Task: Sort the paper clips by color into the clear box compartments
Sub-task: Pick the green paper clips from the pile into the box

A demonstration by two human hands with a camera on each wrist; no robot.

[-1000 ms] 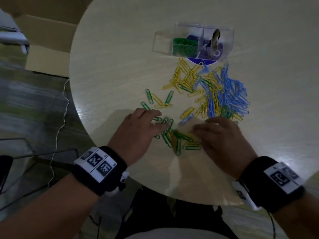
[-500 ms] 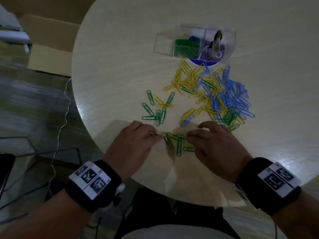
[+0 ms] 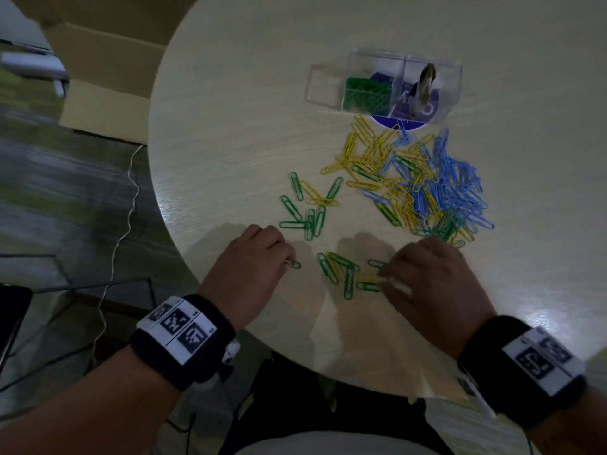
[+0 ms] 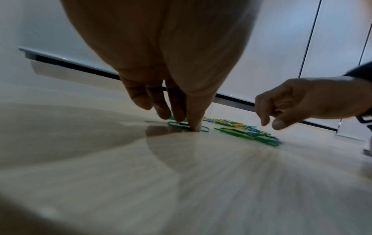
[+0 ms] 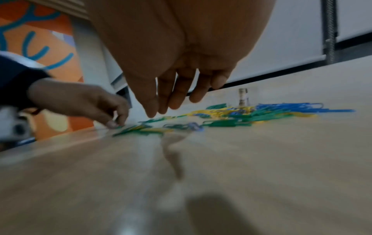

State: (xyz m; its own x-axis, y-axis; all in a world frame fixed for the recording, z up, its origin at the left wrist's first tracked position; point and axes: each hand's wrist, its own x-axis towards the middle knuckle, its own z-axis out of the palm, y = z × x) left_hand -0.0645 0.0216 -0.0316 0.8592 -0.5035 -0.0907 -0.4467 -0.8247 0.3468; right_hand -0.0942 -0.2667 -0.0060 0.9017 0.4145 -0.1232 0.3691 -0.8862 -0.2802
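A mixed pile of yellow, blue and green paper clips (image 3: pixel 410 185) lies in front of the clear box (image 3: pixel 325 83), whose middle compartment holds green clips (image 3: pixel 368 93). Two small groups of mostly green clips lie nearer me (image 3: pixel 305 218) (image 3: pixel 341 270). My left hand (image 3: pixel 289 261) pinches one green paper clip (image 4: pixel 204 129) against the table with thumb and forefinger, left of the near group. My right hand (image 3: pixel 386 277) hovers at that group's right side with loosely bent fingers (image 5: pixel 151 111), holding nothing.
The round wooden table (image 3: pixel 230 126) ends just behind my wrists. A small upright object stands in the box's right compartment (image 3: pixel 425 83). A cardboard box (image 3: pixel 108 60) and a cable (image 3: pixel 128 198) lie on the floor to the left.
My left hand has slid left, away from the near green group, dragging one green clip with it. My right hand has drawn back slightly to the right.
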